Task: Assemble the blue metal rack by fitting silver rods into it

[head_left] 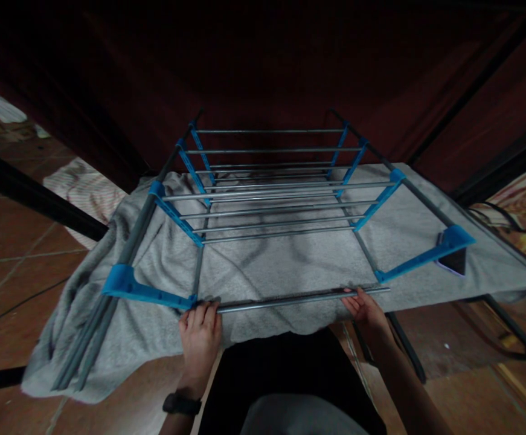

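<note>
A thin grey metal rod lies level across the front of a rack frame with blue plastic brackets and several grey rods. My left hand is closed around the rod's left end, right beside the lower tip of the front left bracket. Toward the rod's other end, my right hand pinches it between thumb and fingers. The rod's right end sticks out past that hand, just below the tip of the front right bracket, apart from it. My left fingers hide the rod's left tip.
The frame stands on a grey blanket over a low table. Loose grey tubes lie at the left front. A phone-like dark object rests by the right bracket. A dark red panel rises behind. Black metal legs show at right.
</note>
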The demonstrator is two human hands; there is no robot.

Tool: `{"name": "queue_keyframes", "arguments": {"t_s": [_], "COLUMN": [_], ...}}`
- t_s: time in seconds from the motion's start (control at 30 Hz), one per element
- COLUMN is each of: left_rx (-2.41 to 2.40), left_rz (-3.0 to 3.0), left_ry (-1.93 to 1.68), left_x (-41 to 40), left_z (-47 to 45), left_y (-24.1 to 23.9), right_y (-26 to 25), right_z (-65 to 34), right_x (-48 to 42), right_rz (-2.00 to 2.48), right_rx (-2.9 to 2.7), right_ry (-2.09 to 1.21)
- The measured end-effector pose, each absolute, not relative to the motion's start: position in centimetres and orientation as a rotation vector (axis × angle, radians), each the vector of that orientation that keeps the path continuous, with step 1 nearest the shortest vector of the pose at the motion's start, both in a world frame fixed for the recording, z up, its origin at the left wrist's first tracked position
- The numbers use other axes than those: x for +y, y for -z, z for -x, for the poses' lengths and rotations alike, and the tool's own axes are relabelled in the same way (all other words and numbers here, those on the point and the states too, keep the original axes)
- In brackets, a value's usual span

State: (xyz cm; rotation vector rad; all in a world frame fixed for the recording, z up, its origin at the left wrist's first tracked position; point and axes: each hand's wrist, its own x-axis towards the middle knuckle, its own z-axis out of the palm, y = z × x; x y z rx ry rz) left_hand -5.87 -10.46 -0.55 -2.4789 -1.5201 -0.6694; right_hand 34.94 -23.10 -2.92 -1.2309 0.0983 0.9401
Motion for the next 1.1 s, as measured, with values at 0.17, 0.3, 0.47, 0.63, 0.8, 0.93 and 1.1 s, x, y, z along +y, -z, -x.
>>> {"name": "queue_keyframes", "arguments": {"t_s": [0.17, 0.3, 0.47, 0.63, 0.8, 0.93, 1.1], "left_rx": [-1.561, -1.576, -1.575, -1.642, -1.756, -1.854, -2.012], "left_rz": [2.441, 2.417, 2.435, 2.441, 2.421, 2.376, 2.346], "left_ry": [0.674, 0.654, 0.687, 0.839, 0.980, 1.053, 1.160], "left_x": [-10.7, -10.9, -10.9, -10.8, -11.0, -11.2, -11.2], "left_z": [7.0, 7.4, 8.2, 9.3, 10.0, 9.9, 9.7], "left_y": [0.5, 0.5, 0.8, 1.2, 1.3, 0.8, 0.3], "right_y": [2.9, 3.1, 3.0, 3.0, 3.0, 2.9, 2.9], "right_z": [-34.9, -35.0, -35.0, -35.0, -35.0, -35.0, -34.9], "right_x": [-23.1, -23.1, -23.2, -23.2, -23.2, -23.2, -23.2], "right_rz": [1.240, 1.234, 1.218, 1.220, 1.221, 1.231, 1.219], "right_rx": [0.089, 0.107, 0.095, 0.091, 0.077, 0.080, 0.081], "right_ry": [-0.939, -0.941, -0.941, -0.945, -0.952, -0.940, -0.946]}}
